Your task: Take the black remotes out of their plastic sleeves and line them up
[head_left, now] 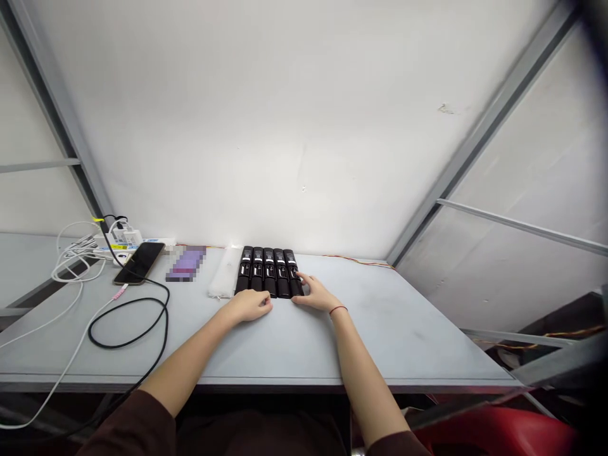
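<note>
Where a matte off-white wall (304, 126) is met by a smooth, pale-grey table (403, 329), both are flanked by straight grey metal bars (488, 126). At lower R, a glossy, curved red shape (494, 430) is partly cut off by the pic edge. Across the table's L side, a rubbery black cable (166, 316) is looped; by it, thin white cables (76, 258) are tangled.

Mid-table, toward the wall, a tight row of black remotes (270, 285) is laid side by side: long slim bodies w/ rounded far ends, each w/ a pale label & an open recess. At the row's near edge, the L hand (249, 305) is rested, fingers loosely curled; whether anything's held can't be told. By the rightmost remote, the R hand (314, 292) is placed, thumb & fingers spread at its near end & side, not closed round it.

Just L of the row, a crinkled translucent plastic bag (224, 273) is laid flat; farther L, a flat, glossy phone (142, 258), w/ a pixelated purple item (186, 263) btwn. Above the R hand, a thin red cord (338, 309) is worn.

Counted: 1 wall, 1 table, 1 black cable, 5 remotes, 2 hands, 1 bag, 1 phone, 1 purple item, 1 cord.
</note>
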`<state>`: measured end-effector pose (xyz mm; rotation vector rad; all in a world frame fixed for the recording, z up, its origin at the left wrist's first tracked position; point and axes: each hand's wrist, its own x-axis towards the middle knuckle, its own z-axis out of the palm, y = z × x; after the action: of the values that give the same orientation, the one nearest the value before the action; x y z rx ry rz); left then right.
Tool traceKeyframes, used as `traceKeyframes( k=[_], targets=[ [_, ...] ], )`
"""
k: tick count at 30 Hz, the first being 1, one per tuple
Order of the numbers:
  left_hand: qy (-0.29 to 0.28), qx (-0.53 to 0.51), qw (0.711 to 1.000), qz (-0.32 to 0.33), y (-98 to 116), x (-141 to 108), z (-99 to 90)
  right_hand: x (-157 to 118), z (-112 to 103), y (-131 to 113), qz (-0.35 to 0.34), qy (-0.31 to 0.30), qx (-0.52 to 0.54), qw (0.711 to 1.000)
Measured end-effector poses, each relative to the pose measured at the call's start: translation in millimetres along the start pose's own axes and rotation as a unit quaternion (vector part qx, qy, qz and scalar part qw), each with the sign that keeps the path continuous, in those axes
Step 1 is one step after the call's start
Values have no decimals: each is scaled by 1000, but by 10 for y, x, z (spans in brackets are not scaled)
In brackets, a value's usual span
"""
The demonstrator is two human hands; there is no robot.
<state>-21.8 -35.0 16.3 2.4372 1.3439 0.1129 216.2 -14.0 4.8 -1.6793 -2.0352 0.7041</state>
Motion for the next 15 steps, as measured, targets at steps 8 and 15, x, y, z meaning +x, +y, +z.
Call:
traceKeyframes(
  k=[8, 15],
  targets=[
    [6, -71, 996, 59, 177, -96, -228, 82, -194, -105, 14, -69, -55, 996],
    [55, 1, 890, 453, 1235, -1278, -605, -214, -173, -66, 3, -60, -73, 996]
  ],
)
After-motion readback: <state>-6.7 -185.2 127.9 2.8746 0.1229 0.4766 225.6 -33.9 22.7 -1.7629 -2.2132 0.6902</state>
